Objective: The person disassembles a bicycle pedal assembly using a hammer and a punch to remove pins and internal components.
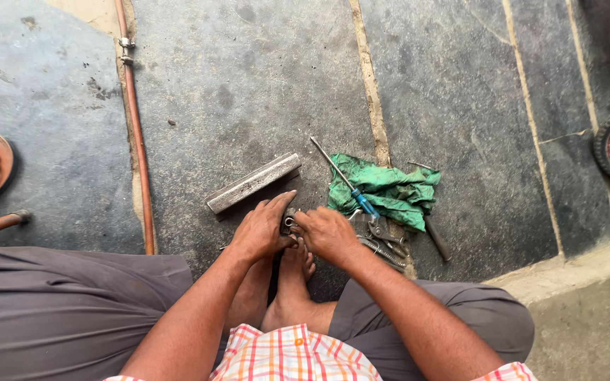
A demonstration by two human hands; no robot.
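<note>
Feet [287, 282] are bracing a small metal part [290, 223] on the stone floor [248, 92] while we are pinching it with left hand [261, 229] and right hand [326, 233]; slipping fingers could be jamming against nearby pliers [383, 240], beyond.

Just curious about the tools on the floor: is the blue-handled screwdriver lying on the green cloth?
Touching. The head view shows the screwdriver lying diagonally across the left part of the green cloth, its shaft and blue handle resting right on the fabric.

Metal bar [253, 183] left — cloth [385, 189] right, screwdriver [344, 179] on it
</note>
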